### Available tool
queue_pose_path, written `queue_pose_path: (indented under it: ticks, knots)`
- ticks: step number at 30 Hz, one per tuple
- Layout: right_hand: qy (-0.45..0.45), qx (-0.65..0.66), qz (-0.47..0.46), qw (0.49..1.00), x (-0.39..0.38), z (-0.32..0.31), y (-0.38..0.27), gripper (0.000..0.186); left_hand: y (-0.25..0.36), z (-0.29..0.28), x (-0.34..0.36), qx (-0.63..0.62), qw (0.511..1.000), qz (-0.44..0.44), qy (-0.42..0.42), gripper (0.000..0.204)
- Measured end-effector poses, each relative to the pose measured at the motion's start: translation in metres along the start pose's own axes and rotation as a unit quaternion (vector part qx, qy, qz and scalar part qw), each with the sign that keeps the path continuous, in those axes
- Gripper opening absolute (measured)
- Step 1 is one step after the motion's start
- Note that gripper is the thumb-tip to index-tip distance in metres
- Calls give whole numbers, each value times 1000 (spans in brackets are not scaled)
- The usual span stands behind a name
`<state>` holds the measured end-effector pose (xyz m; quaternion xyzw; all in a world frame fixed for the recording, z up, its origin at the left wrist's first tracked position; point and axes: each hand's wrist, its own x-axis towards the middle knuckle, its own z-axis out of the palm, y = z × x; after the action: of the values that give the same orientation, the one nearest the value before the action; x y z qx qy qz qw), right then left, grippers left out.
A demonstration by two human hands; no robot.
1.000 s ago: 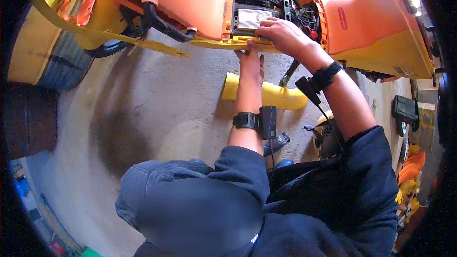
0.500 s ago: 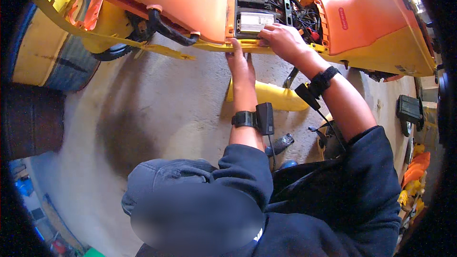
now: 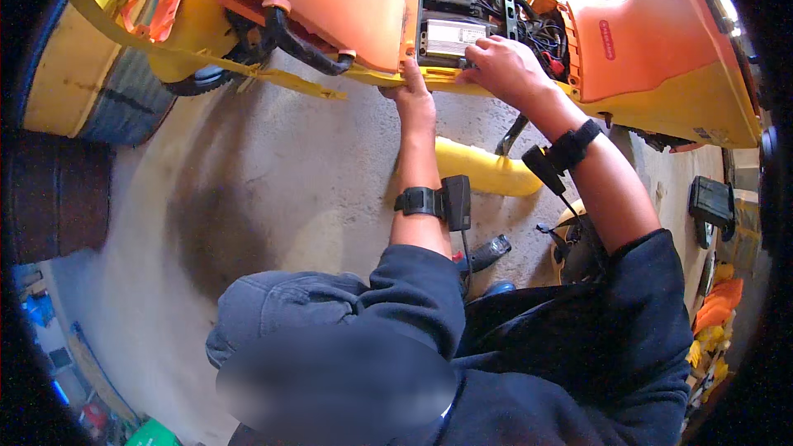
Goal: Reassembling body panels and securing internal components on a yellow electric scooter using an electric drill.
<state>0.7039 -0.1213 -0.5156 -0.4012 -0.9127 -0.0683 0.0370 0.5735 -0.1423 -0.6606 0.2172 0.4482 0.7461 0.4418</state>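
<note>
An orange and yellow scooter body [image 3: 363, 0] stretches across the top, with an open bay in its middle. Inside the bay lies a silver finned metal box [image 3: 450, 35]. My left hand [image 3: 412, 103] holds the yellow side trim [image 3: 438, 76] at the bay's left corner, thumb on top and fingers curled out of sight underneath. Just beside the silver box, my right hand [image 3: 508, 70] bends over the same trim, thumb and fingers drawn toward each other. Whatever lies between those fingertips is too small to make out.
Dark wiring [image 3: 541, 33] fills the bay's right side. A bent black bar [image 3: 306, 49] juts out at the left. On the floor lie a yellow curved panel [image 3: 487, 167] and a black-and-red tool [image 3: 486, 254]. Barrels [image 3: 91, 83] stand far left; orange parts [image 3: 717, 306] lie far right.
The view has shifted slightly, moving the scooter right and down in the picture. My left fingers have curled further under the trim. My right thumb now shows below its fingers at the trim.
</note>
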Motion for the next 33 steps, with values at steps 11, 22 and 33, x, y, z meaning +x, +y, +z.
queue_pose_path:
  ticks: [11, 22, 33]
  knots:
    - [84, 81, -115, 986, -5, -7, 3, 11, 0, -2, 1, 13, 1000, 5, -3, 90]
    - [-1, 58, -129, 990, -3, -9, 8, 12, 9, 4, -5, -32, 999, -8, -31, 91]
    - [-142, 16, 58, 988, 8, -15, -8, 24, 6, 3, -5, -25, 999, -28, -5, 92]
